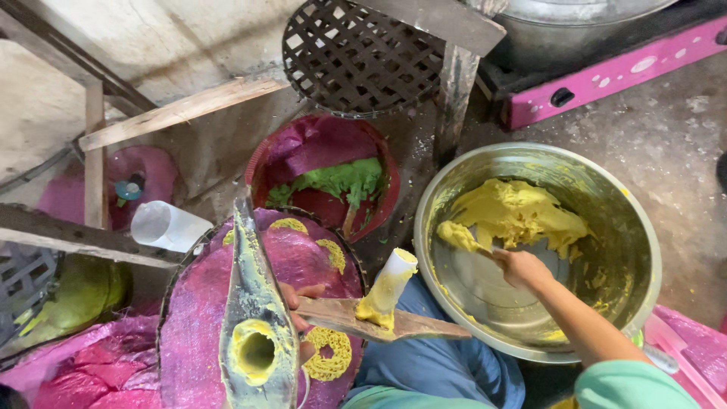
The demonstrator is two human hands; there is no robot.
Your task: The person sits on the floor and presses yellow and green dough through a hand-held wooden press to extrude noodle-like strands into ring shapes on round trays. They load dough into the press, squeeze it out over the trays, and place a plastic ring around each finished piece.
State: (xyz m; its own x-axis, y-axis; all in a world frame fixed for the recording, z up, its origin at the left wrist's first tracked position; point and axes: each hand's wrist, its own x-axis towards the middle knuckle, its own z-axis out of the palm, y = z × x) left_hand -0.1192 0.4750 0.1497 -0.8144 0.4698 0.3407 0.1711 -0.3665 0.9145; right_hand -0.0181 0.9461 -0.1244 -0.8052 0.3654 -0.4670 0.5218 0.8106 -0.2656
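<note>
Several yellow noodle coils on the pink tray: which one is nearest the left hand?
The large round coil at the tray's near edge, just below the left hand. The other coils lie along the far rim.

From my remote feed I saw a rough grey concrete floor [666,136], stained and dusty. A pale wall [174,38] stood far left, crossed by bare wooden beams [182,110]. A pink stove [606,72] sat far right. Light was dim and even.

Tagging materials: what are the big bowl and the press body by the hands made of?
Big bowl: looks like steel, shiny grey with reflections, smeared with yellow dough. Press body: probably metal, dull grey, dough-caked; its paddle looks like bare wood.
</note>
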